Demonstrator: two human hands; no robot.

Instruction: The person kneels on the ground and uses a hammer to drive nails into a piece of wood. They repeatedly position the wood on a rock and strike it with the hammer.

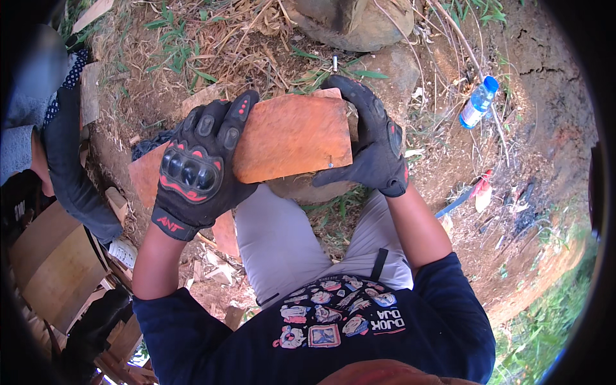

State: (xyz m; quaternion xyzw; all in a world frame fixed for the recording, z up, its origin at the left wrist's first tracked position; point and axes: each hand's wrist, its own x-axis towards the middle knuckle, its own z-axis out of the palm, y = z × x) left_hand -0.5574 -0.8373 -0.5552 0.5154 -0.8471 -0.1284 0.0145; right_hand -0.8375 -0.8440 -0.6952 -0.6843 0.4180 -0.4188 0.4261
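Note:
A flat reddish-brown wooden board (292,138) is held up between my two hands, above my knees. My left hand (196,160), in a black glove with red trim and hard knuckle guards, is closed on the board's left edge. At its right end my right hand (372,138), gloved alike, has its thumb along the lower corner and its fingers around the far corner. A small nail-like metal piece (330,162) shows near the board's lower right corner. Another reddish wooden piece (146,174) sticks out behind my left hand.
A large rock (359,25) lies ahead. To the right are a blue-capped plastic bottle (478,102) and a blue strip-like thing (454,202) beside a red and white piece (482,192). At left another person's dark-clothed leg (80,173) is close by, with curved wooden pieces (61,263).

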